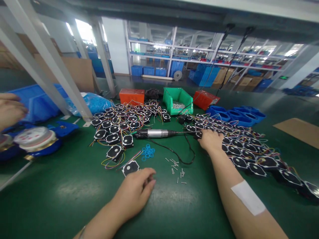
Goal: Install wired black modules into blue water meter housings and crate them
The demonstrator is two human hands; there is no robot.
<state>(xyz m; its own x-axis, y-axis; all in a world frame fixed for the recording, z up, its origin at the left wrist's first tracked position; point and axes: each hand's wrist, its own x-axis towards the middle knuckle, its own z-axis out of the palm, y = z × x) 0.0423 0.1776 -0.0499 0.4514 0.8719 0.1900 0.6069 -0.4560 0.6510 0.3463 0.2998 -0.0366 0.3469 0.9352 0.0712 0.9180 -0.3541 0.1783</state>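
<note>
My left hand [136,191] hovers low over the green table with its thumb and fingers apart and nothing seen between them. Just beyond it lies a black module [130,167] with a white-edged plate and coloured wires. My right hand [211,141] reaches to the right-hand group, its fingers bent down round a black module [198,134], partly hidden. An electric screwdriver [157,133] lies across the middle, its long bit pointing at my right hand. Loose screws [175,165] and blue rubber rings [148,152] lie between my hands.
Rows of black modules [239,162] fill the right, and more wired modules [113,137] the left. A green bin [169,103] of screws stands behind, between orange boxes [132,96]. Blue housings [239,116] sit right. At far left, another person's hand [11,111] is above a round meter [36,141].
</note>
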